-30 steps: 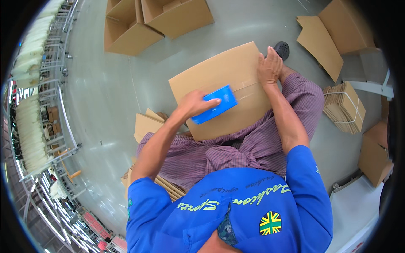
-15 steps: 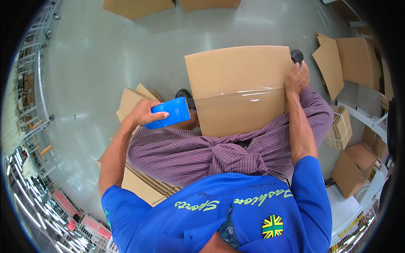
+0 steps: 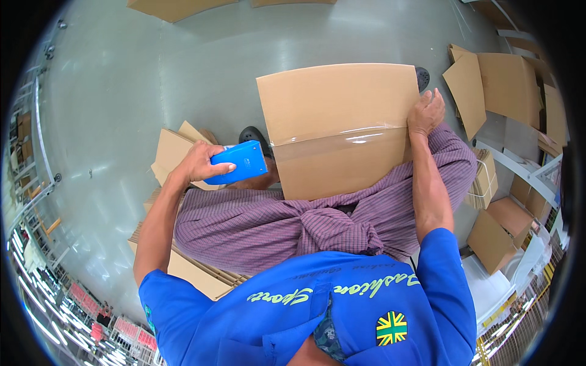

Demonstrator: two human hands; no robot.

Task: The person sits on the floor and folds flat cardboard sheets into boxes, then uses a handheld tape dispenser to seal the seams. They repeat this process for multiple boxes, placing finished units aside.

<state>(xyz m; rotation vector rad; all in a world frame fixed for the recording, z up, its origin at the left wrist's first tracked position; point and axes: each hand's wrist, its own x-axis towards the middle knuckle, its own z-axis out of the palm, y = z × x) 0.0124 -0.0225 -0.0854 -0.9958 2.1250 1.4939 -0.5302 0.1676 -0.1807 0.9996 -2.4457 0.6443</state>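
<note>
A brown cardboard box [image 3: 339, 100] rests between my legs, its large face toward me. Clear tape [image 3: 342, 138] runs across the middle of that face. My left hand [image 3: 204, 163] is closed around a blue tape dispenser [image 3: 244, 163], held just left of the box with its toothed edge facing the box. At the box's right edge is my right hand [image 3: 427, 114], its fingers extended and the palm side against the cardboard.
Flat cardboard sheets [image 3: 195, 271] are stacked by my left thigh. To the right stand open cardboard boxes [image 3: 510, 85], a strapped cardboard bundle [image 3: 483, 180] and another box [image 3: 500, 235]. Wheeled metal racks [image 3: 39, 177] line the far left.
The whole view has shifted slightly, moving the scene a little left. My right hand's fingers have lifted and straightened somewhat at the box's edge. The dispenser remains in my left hand.
</note>
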